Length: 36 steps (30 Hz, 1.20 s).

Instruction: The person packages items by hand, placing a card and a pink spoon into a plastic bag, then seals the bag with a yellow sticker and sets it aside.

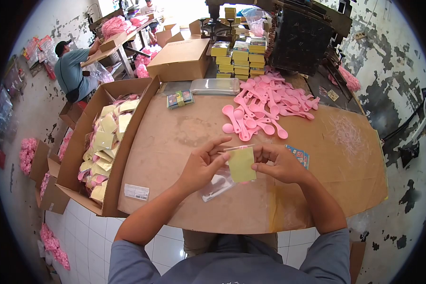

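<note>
Between my two hands, above the cardboard-covered table (175, 142), is a pale yellow card (242, 164). Pink shows at its top and bottom edges, apparently from something behind it. My left hand (204, 163) pinches its left side. On the right side, my right hand (280, 164) grips the card with the thumb in front. Clear plastic bags (217, 185) lie on the table just below my left hand. Blue printed cards (300, 156) rest beyond my right hand, partly hidden by it. Farther back sits a heap of pink measuring spoons (258, 104).
On the left, a long carton (125, 175) holds several packets with yellow cards. A banded card stack (180, 99), a clear plastic pack (215, 86), a closed box (179, 59) and card stacks (241, 57) stand at the back. A person (73, 68) works at another table.
</note>
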Available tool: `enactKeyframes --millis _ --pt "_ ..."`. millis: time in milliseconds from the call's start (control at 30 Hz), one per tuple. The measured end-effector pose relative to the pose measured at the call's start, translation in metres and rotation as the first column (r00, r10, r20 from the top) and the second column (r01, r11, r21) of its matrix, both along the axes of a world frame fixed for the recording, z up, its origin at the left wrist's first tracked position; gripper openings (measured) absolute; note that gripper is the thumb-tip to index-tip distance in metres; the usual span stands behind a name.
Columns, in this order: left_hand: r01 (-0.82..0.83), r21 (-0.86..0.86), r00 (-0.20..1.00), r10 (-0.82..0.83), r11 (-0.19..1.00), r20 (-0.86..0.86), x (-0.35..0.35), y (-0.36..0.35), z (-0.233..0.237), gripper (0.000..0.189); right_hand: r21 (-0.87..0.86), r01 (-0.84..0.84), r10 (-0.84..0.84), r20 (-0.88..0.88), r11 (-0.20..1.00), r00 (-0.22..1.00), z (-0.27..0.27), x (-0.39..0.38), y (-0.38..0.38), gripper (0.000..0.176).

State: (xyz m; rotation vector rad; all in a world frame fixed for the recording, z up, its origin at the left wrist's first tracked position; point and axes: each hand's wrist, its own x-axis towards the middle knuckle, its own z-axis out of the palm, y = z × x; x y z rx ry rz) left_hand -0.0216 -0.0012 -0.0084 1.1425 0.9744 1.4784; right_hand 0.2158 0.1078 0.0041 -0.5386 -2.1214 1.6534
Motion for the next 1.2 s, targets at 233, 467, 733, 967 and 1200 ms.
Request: enactKeyframes --millis 233,467,733,967,1200 --pt "0.164 -0.100 0.976 -0.176 0.981 -0.130 -0.021 0.000 -0.004 0.027 -0.013 0.118 -0.118 -0.130 0.993 0.984 0.022 0.007 0.001 0.031" --pt "-0.506 0.088 0.834 0.461 0.858 0.303 -0.066 0.013 0.020 0.047 0.449 0.231 -0.339 0.177 0.863 0.924 0.041 0.059 0.031 0.029" --pt "-0.177 0.123 0.451 0.192 0.976 -0.872 -0.009 0.008 -0.016 0.033 0.561 0.120 -0.362 0.343 0.819 0.867 0.022 0.100 0.044 0.034" --pt "0.043 -0.007 0.709 -0.036 0.999 -0.705 -0.031 0.016 -0.014 0.022 0.489 0.171 -0.384 0.377 0.855 0.843 0.017 0.103 0.051 0.040" --pt "0.344 0.008 0.552 -0.195 0.939 -0.811 -0.048 0.012 0.002 0.037 0.489 0.202 -0.396 0.335 0.849 0.855 0.012 0.105 0.052 0.039"
